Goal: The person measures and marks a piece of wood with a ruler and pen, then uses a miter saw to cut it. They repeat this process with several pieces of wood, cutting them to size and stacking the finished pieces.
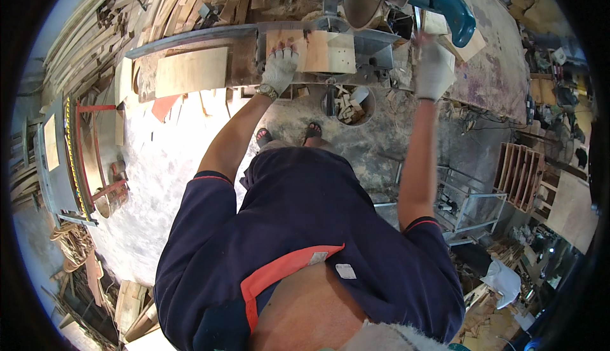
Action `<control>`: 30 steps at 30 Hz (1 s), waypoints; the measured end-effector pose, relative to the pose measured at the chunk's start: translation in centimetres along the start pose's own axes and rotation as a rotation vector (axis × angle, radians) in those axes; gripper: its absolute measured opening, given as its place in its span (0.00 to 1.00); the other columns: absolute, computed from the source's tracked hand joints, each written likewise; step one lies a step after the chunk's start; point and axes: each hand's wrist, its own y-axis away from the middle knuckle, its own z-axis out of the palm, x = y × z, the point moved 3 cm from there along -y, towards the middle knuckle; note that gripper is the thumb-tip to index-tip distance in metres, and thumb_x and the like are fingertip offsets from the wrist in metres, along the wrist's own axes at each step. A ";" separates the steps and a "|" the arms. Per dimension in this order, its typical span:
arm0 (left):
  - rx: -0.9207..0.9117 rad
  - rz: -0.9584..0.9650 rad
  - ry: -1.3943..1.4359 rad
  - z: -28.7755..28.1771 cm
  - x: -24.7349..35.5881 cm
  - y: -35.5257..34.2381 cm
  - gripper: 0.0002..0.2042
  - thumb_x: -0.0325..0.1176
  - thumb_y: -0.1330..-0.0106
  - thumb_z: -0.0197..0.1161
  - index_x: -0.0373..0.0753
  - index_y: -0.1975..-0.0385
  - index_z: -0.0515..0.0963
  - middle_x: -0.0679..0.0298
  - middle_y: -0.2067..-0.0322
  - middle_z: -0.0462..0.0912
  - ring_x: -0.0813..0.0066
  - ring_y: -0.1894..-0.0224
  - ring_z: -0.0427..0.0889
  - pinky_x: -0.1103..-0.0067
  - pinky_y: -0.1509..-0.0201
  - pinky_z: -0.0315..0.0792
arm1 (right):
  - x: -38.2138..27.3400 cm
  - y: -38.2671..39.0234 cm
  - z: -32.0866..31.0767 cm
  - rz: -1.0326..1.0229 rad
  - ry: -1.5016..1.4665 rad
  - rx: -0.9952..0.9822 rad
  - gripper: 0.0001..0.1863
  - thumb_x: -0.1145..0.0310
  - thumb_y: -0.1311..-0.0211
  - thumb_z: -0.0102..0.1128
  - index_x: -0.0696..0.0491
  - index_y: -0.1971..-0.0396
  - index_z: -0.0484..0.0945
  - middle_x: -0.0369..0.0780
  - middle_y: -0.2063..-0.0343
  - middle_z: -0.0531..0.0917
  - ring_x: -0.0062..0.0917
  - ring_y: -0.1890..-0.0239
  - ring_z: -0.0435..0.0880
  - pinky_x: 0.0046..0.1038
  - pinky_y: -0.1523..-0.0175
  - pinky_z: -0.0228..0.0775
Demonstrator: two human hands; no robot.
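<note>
Wooden board [330, 52] at the upper centre of the frame lies on a long bench [244, 74], beside a grey metal rail [190, 43]. Large in the upper right is a stained table [499, 59]; next comes what looks like a saw [368, 1] at the top edge, just above the board, a green handle [460, 24] angling out to the right. A loose plank [190, 73] rests on the bench at upper left. Smaller again, the gloved left hand [279, 71] lies flat on the board's left part, fingers stretched out, not grasping it. The gloved right hand [435, 68] is near the handle but blurred; how far its fingers curl, and whether they hold anything, I can't make out. The step in hand seems to be steadying the board for a cut; the next move would call for firm pressure, with the left fingers clear of the blade. No blade is visible, and the frame cuts off the saw's top. Whether the line down the board joins two pieces is unclear, and the tiny dark dots on its right part could be holes or marks.
</note>
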 end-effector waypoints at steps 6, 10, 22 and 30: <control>0.109 0.007 -0.077 -0.3 0.4 -0.1 0.22 0.31 0.35 0.56 0.35 0.40 0.71 0.46 0.37 0.73 0.46 0.36 0.76 0.59 0.39 0.75 | -16.7 -10.4 -12.2 -0.383 -0.066 -0.424 0.17 0.61 0.31 0.52 0.54 0.50 0.79 0.45 0.59 0.85 0.37 0.52 0.85 0.37 0.44 0.76; 0.077 0.014 -0.078 0.0 0.7 -0.5 0.21 0.32 0.34 0.57 0.35 0.41 0.71 0.46 0.36 0.73 0.46 0.37 0.77 0.59 0.41 0.77 | -18.6 -9.3 -10.6 -0.269 0.444 -0.451 0.18 0.61 0.32 0.55 0.57 0.50 0.77 0.44 0.63 0.85 0.34 0.62 0.87 0.35 0.56 0.81; 0.162 -0.001 -0.053 1.0 1.1 -0.4 0.23 0.32 0.35 0.59 0.34 0.40 0.73 0.44 0.37 0.74 0.45 0.38 0.79 0.60 0.42 0.78 | -6.1 9.3 1.3 0.385 -0.100 -0.154 0.14 0.73 0.48 0.62 0.56 0.59 0.78 0.39 0.76 0.81 0.25 0.78 0.80 0.31 0.69 0.73; 0.140 -0.001 -0.049 0.9 1.3 -0.5 0.26 0.31 0.36 0.60 0.33 0.37 0.71 0.43 0.37 0.74 0.43 0.38 0.78 0.59 0.41 0.78 | -2.5 10.9 3.8 0.377 -0.162 -0.095 0.25 0.67 0.55 0.66 0.57 0.53 0.78 0.44 0.71 0.82 0.37 0.70 0.82 0.37 0.61 0.74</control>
